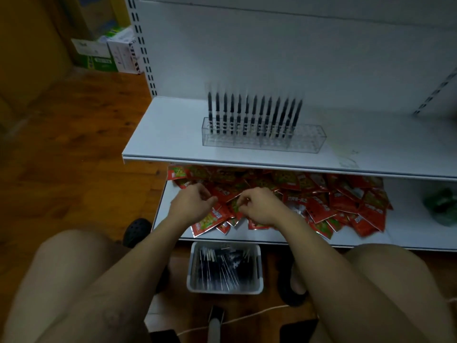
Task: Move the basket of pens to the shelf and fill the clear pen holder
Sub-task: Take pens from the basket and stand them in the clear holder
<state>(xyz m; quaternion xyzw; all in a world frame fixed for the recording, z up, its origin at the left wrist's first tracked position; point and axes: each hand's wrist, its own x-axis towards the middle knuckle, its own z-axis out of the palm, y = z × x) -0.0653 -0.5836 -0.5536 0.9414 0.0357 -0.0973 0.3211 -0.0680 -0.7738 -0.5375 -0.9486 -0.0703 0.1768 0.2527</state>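
- The basket sits on the floor between the person's feet, below the front edge of the lower shelf – not yet on any shelf.
- It lies nearer the body than both hands, about midway between them, so either can drop back to it. The pens in it lie roughly front to back.
- The clear pen holder stands on the upper shelf, above and beyond the hands, its long axis running left to right. A row of standing pens fills most of it; the right end looks empty, and the right hand is nearer that end.
- The left hand and right hand hover close together over the red packets on the lower shelf, backs up and fingers curled – too blurred to tell whether either holds anything.
- Judged from this, lifting the basket comes next.
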